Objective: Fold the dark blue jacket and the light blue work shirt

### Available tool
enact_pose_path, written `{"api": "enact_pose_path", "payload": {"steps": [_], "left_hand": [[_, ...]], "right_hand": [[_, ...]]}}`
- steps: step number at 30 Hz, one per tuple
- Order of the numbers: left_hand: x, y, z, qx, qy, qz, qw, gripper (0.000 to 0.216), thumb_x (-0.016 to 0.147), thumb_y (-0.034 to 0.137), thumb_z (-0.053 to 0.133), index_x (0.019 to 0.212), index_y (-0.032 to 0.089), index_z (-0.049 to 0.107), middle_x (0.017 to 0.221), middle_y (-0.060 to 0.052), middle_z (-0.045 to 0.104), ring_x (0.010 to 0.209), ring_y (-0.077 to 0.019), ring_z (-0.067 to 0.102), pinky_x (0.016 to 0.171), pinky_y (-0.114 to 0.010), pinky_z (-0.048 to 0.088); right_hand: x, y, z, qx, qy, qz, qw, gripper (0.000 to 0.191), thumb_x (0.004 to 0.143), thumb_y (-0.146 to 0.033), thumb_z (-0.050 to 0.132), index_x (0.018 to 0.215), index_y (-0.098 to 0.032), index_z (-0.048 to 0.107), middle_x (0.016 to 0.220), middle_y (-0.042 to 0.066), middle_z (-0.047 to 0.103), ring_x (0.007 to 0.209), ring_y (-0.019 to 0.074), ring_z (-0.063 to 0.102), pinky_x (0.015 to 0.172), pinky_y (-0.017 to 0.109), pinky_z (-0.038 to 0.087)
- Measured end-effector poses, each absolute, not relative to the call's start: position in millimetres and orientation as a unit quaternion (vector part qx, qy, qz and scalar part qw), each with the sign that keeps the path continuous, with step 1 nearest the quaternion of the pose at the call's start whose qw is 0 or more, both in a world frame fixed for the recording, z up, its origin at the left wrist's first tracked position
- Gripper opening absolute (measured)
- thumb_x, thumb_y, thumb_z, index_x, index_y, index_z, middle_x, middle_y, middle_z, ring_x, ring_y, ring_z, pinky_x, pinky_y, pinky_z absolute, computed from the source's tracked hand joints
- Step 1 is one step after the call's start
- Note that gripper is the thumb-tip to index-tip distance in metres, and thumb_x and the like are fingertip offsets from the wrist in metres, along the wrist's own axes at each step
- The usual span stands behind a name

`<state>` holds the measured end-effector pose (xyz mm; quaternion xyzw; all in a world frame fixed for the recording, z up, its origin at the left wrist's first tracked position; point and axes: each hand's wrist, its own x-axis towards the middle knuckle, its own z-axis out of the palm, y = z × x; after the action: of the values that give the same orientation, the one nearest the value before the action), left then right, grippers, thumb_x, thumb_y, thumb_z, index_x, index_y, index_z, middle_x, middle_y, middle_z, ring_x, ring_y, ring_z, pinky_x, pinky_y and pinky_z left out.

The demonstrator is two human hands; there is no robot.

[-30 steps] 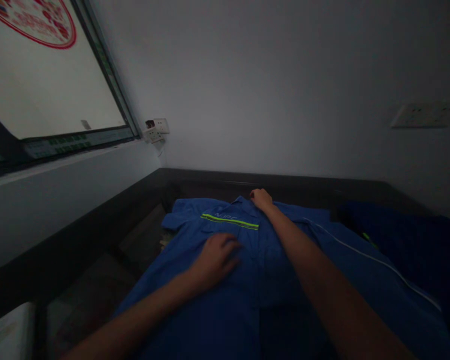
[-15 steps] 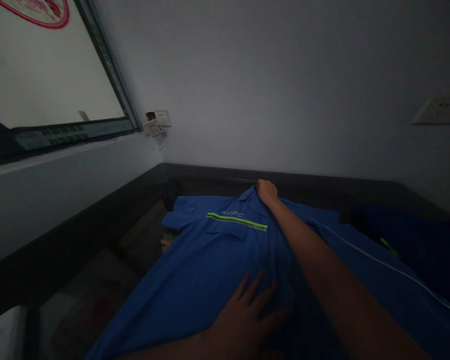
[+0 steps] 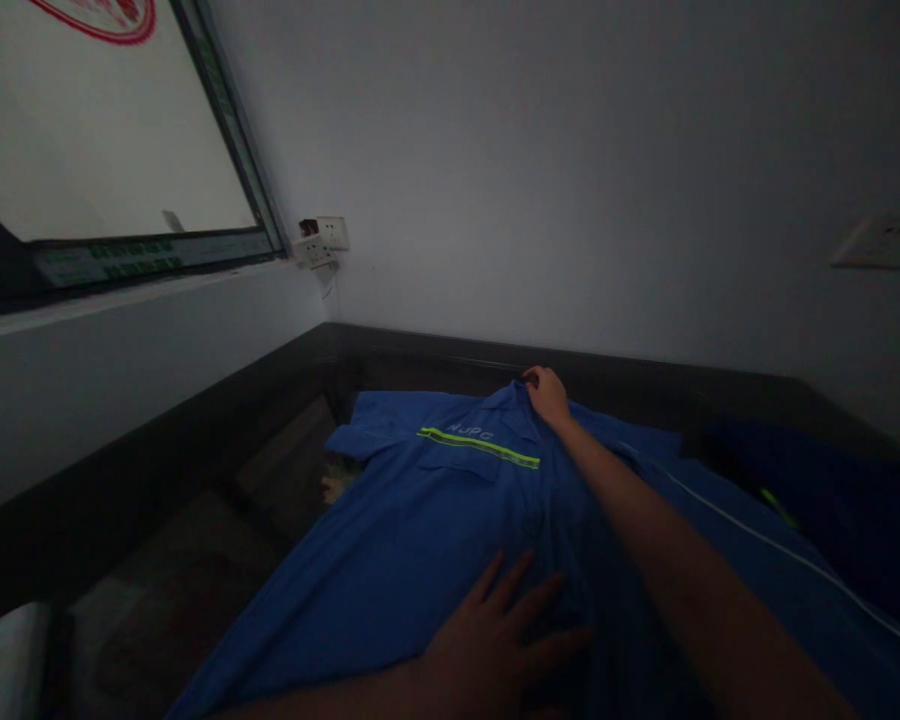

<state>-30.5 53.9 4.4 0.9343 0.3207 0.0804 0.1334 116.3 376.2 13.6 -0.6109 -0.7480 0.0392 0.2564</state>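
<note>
at the far left, the window (image 3: 142, 120) and a pair of sockets (image 3: 332, 233) stood above the dark surface (image 3: 292, 375). a pale thing (image 3: 4, 640) showed at the lower left edge, too dim to name. the blue shirt (image 3: 390, 540) lay spread across the middle of the surface, its short sleeve (image 3: 364, 440) pointing left and its yellow-green stripe (image 3: 480, 447) crossing the chest.

the left hand (image 3: 487, 635) lay low on the shirt front, fingers spread wide, palm down. a second earlier it had been a blur higher up, nearer the stripe; now it had come lower, so the two hands seemed to span the front from top to bottom.

the right hand (image 3: 547, 397) was at the collar (image 3: 508, 397), its fingers curled and narrow; whether they pinched cloth could not be told. half a second earlier the collar had peaked higher; now it sat lower, so the work there seemed nearer to lying flat.

farther right, white piping (image 3: 780, 545) ran along blue cloth, beside a dark blue heap (image 3: 832, 490).
</note>
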Motion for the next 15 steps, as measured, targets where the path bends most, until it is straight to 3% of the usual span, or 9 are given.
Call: {"api": "enact_pose_path", "payload": {"steps": [8, 15], "left_hand": [[-27, 46, 12, 0.921, 0.346, 0.087, 0.156, 0.067, 0.09, 0.059, 0.041, 0.148, 0.035, 0.018, 0.157, -0.007, 0.018, 0.142, -0.0374, 0.012, 0.109, -0.064, 0.019], [-27, 43, 14, 0.928, 0.329, 0.097, 0.145, 0.066, 0.09, 0.057, 0.042, 0.148, 0.031, 0.023, 0.154, -0.008, 0.027, 0.142, -0.0353, 0.016, 0.111, -0.062, 0.018]], "right_hand": [[121, 337, 5, -0.627, -0.752, 0.114, 0.169, 0.026, 0.088, -0.037, 0.055, 0.09, -0.015, 0.07, 0.09, 0.01, 0.072, 0.085, 0.0201, 0.066, 0.071, 0.025, 0.045], [115, 326, 3, -0.647, -0.744, 0.096, 0.136, 0.017, 0.084, -0.03, 0.061, 0.095, -0.018, 0.066, 0.101, 0.008, 0.07, 0.093, 0.0198, 0.065, 0.074, 0.025, 0.044]]}}
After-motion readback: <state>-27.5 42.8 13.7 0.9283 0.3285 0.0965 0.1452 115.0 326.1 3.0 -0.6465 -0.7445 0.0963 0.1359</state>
